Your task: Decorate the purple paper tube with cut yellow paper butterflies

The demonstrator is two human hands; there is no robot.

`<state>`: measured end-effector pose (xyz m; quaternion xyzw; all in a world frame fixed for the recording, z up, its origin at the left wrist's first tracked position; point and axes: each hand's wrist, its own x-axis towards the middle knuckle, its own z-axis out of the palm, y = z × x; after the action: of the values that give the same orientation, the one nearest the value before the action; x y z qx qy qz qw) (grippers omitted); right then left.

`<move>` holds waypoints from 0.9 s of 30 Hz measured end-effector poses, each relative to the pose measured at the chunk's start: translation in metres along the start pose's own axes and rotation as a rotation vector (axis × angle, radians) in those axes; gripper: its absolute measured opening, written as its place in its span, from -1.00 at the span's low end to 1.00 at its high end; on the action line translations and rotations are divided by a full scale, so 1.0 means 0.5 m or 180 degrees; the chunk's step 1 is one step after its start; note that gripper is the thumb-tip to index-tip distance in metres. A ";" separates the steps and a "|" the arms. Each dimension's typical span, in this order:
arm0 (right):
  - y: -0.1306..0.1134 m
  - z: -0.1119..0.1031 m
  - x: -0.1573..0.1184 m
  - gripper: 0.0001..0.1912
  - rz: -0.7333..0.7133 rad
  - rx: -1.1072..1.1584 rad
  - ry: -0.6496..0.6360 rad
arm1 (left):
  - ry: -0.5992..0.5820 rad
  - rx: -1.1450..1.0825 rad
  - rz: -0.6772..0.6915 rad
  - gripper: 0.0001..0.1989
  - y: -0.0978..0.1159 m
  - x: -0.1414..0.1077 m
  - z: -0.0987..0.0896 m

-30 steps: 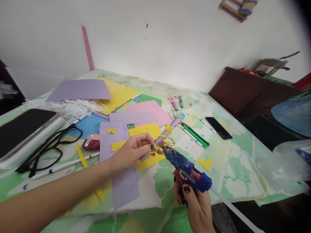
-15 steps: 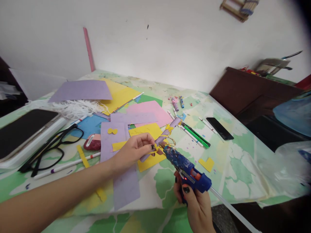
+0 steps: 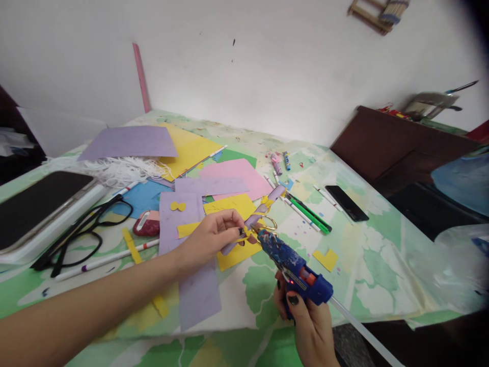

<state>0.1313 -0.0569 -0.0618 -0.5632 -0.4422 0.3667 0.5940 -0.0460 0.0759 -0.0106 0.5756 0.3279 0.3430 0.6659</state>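
Blue plastic glue gun (image 3: 296, 262): wrapped in the right hand (image 3: 311, 323).
Small yellow paper piece (image 3: 247, 233): pinched in the narrow grip of the left hand (image 3: 214, 232), near the gun.
Gold scissor handles (image 3: 275, 224): just behind.

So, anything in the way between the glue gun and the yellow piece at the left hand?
Nothing visible. The glue gun has its tip right by the yellow piece at the left hand; the gold loop lies beyond, not between. Touching or not, I can't tell.

Blue glue gun (image 3: 283, 257); white tablecloth (image 3: 382, 290) patterned green.
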 end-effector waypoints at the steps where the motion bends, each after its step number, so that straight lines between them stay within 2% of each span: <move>1: -0.001 0.001 0.000 -0.70 -0.0005 -0.0008 -0.0020 | -0.0006 -0.0008 0.0002 -0.97 0.000 0.001 0.000; 12: -0.009 0.006 0.001 -0.65 0.0131 -0.0086 -0.0012 | 0.0014 -0.0034 -0.0044 -0.97 -0.001 0.001 0.001; 27: 0.000 -0.007 0.000 -0.58 -0.0105 -0.0404 -0.0121 | 0.0141 -0.0032 -0.0093 -0.98 0.005 -0.001 0.004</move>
<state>0.1345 -0.0583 -0.0619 -0.5854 -0.4850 0.3387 0.5545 -0.0446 0.0745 -0.0078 0.5597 0.3491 0.3476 0.6664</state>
